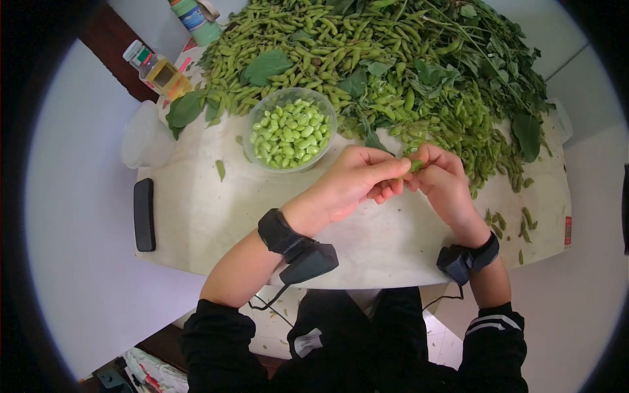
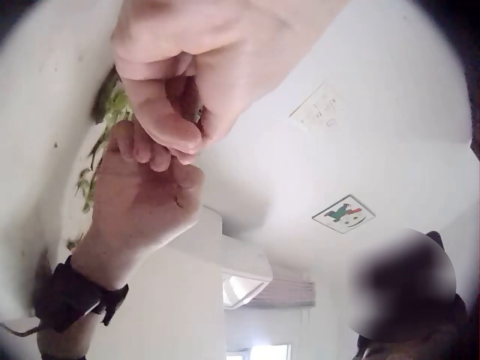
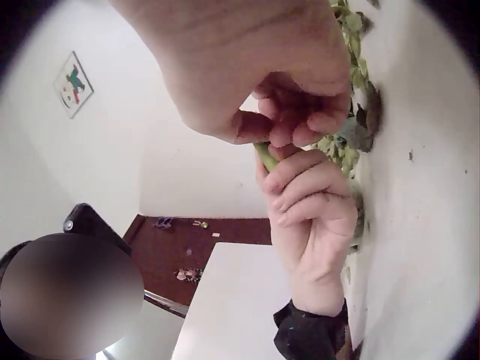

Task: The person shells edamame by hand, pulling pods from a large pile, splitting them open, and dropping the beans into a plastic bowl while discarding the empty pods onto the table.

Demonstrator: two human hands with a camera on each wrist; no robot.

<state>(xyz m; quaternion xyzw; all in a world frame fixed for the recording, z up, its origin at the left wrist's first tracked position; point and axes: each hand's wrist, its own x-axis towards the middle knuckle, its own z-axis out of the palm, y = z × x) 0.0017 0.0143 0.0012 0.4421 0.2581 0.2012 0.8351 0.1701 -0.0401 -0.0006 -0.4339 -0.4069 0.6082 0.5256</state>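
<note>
Above the pale table [image 1: 216,229], both hands meet at a small green edamame pod [image 1: 415,166]. The left hand [image 1: 357,180] pinches it between thumb and fingers. From the other side, the right hand [image 1: 447,187] pinches it too, thumb and fingertips close to the left thumb. In the right wrist view part of the pod [image 3: 266,157] shows between the two hands; in the left wrist view the fingers hide it. Left of the hands stands a clear round bowl [image 1: 333,114] with shelled green beans [image 1: 291,134] inside.
A big heap of pods [image 1: 295,49] covers the back of the table, with leafy stalks [image 1: 501,65] at right. On the left are a bottle of yellow liquid [image 1: 160,71], a translucent tub [image 1: 144,137] and a flat black object [image 1: 144,215]. Loose pods [image 1: 498,223] lie at right.
</note>
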